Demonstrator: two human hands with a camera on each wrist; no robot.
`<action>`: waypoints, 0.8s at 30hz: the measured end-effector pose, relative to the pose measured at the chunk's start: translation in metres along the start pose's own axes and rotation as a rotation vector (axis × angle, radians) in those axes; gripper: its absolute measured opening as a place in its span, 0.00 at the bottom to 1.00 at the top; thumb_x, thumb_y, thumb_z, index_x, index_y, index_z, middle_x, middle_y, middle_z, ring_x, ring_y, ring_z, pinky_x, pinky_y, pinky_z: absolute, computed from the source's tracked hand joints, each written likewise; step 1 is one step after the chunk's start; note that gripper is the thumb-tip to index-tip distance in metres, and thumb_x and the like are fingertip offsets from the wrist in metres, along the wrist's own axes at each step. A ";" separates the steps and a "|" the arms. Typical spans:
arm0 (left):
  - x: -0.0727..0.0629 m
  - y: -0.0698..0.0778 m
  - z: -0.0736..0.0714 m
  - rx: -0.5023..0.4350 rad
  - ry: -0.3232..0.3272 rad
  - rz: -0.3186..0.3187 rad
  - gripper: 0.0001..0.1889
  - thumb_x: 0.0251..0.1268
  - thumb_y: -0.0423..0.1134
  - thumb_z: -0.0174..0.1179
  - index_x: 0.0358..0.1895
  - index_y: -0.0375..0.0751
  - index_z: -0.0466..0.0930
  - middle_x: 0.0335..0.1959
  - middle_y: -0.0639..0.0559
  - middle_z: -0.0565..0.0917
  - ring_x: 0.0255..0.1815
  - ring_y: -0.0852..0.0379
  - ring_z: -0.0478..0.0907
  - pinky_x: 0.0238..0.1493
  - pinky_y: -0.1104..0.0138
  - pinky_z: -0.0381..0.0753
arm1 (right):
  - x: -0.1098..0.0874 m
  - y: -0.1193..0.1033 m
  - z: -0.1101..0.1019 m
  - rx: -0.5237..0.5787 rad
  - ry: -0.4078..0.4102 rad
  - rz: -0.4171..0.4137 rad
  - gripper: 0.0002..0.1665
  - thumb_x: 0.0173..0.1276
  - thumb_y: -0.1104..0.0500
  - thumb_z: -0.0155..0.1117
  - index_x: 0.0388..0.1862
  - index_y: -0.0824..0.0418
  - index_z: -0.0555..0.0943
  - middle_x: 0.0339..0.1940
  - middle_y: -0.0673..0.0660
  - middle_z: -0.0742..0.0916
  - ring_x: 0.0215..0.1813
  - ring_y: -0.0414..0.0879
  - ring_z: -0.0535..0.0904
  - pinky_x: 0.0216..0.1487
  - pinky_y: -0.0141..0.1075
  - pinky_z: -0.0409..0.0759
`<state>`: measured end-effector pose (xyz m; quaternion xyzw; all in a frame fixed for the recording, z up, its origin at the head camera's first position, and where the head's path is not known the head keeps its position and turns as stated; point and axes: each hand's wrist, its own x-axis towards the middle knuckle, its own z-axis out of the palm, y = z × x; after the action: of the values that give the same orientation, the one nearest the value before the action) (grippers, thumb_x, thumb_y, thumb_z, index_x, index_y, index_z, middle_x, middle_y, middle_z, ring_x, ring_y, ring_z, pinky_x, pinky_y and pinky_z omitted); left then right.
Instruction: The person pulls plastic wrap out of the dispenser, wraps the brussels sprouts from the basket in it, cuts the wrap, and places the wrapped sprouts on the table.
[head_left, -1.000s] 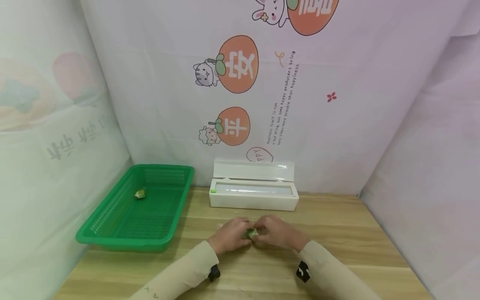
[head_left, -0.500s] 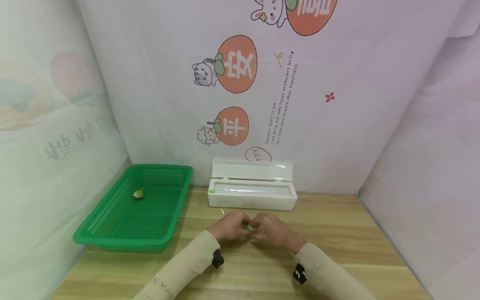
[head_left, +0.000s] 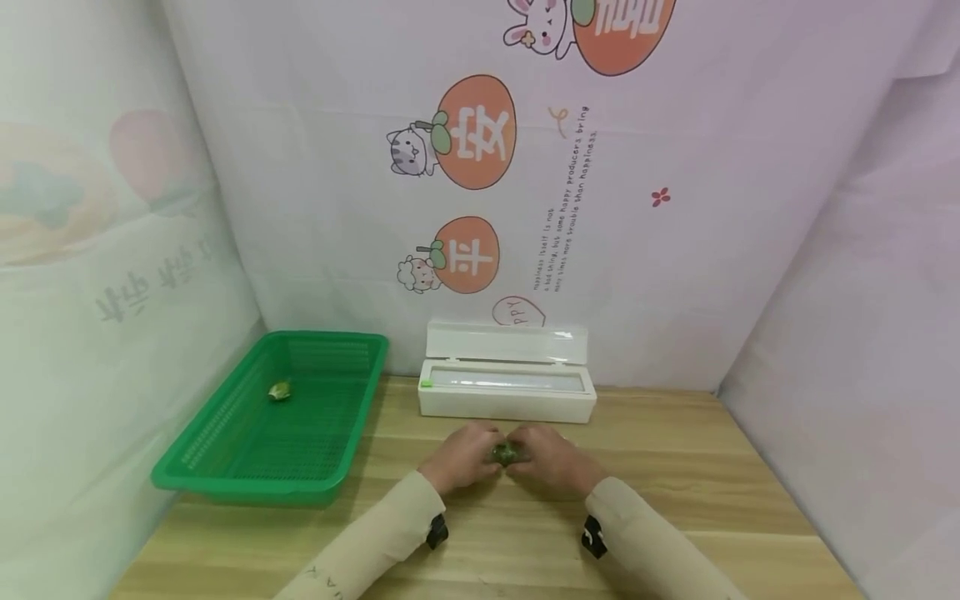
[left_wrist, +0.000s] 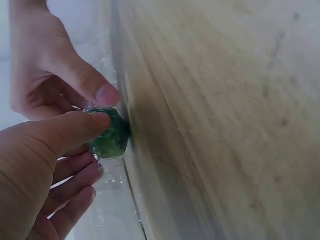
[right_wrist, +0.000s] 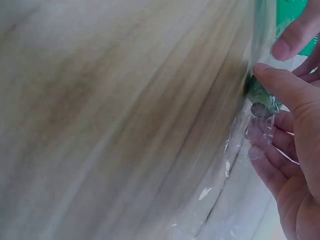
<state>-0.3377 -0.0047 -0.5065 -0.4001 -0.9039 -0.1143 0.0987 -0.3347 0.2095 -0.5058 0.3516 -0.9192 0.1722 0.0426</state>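
Observation:
Between both hands is a small roundish green thing [head_left: 506, 453] in clear cling film; its kind I cannot tell. My left hand [head_left: 462, 457] pinches it from the left, its thumb over the top in the left wrist view. From the other side my right hand [head_left: 553, 460] grips it, thumb lying along the green piece [right_wrist: 265, 97] in the right wrist view. Loose clear cling film [right_wrist: 227, 160] trails from it over the wooden table [head_left: 517, 542]. The fingers cover part of the green thing.
Behind the hands stands a white cling film dispenser [head_left: 510, 406] with its lid [head_left: 506, 343] raised. A green plastic basket [head_left: 347, 454] at the left holds a small yellowish-green piece [head_left: 280, 391]. White printed cloth [head_left: 600, 250] walls the back and sides.
Both hands have shifted slightly away from the body, towards the dispenser, with the green thing. Its visible side now looks darker green. The basket and dispenser stay put.

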 end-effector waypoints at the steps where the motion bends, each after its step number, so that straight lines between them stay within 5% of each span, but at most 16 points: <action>1: 0.001 0.000 0.001 0.002 -0.004 -0.006 0.19 0.61 0.42 0.79 0.53 0.43 0.88 0.49 0.51 0.89 0.49 0.56 0.86 0.51 0.67 0.88 | 0.000 0.000 -0.001 -0.010 0.006 -0.004 0.23 0.62 0.55 0.83 0.52 0.62 0.87 0.45 0.54 0.91 0.46 0.45 0.87 0.51 0.38 0.88; 8: 0.017 -0.008 0.010 -0.043 0.023 -0.029 0.13 0.55 0.38 0.81 0.42 0.44 0.90 0.39 0.54 0.90 0.40 0.60 0.85 0.46 0.69 0.87 | 0.000 -0.002 -0.015 0.008 0.042 0.042 0.24 0.63 0.57 0.81 0.57 0.63 0.87 0.53 0.58 0.91 0.56 0.53 0.87 0.60 0.46 0.88; 13: 0.024 -0.013 0.014 -0.075 0.006 -0.035 0.12 0.58 0.39 0.80 0.44 0.45 0.91 0.40 0.56 0.91 0.42 0.62 0.86 0.48 0.71 0.87 | 0.002 -0.007 -0.018 0.017 0.020 0.011 0.22 0.65 0.59 0.79 0.57 0.62 0.87 0.52 0.57 0.91 0.55 0.51 0.88 0.60 0.44 0.88; 16: 0.024 -0.014 0.009 -0.122 -0.047 -0.036 0.11 0.58 0.39 0.80 0.43 0.46 0.91 0.38 0.58 0.91 0.39 0.65 0.84 0.44 0.73 0.86 | 0.004 -0.012 -0.015 0.008 0.002 -0.035 0.20 0.65 0.60 0.79 0.55 0.63 0.87 0.50 0.56 0.91 0.53 0.50 0.87 0.59 0.42 0.87; 20: 0.020 -0.012 -0.006 -0.243 -0.197 -0.069 0.07 0.59 0.37 0.79 0.38 0.46 0.90 0.29 0.60 0.87 0.29 0.67 0.77 0.34 0.74 0.80 | 0.002 -0.020 -0.011 -0.007 -0.025 -0.106 0.20 0.63 0.59 0.80 0.53 0.63 0.87 0.49 0.55 0.92 0.51 0.46 0.88 0.56 0.37 0.88; 24: 0.016 -0.013 -0.019 -0.312 -0.301 -0.110 0.06 0.60 0.38 0.77 0.37 0.46 0.89 0.26 0.63 0.83 0.26 0.67 0.73 0.31 0.75 0.76 | 0.000 -0.026 -0.009 0.011 -0.048 -0.106 0.21 0.63 0.60 0.80 0.54 0.63 0.88 0.48 0.55 0.91 0.50 0.44 0.88 0.53 0.32 0.88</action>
<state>-0.3561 -0.0074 -0.4856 -0.3731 -0.9003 -0.1970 -0.1067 -0.3178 0.1942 -0.4902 0.4040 -0.8991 0.1663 0.0276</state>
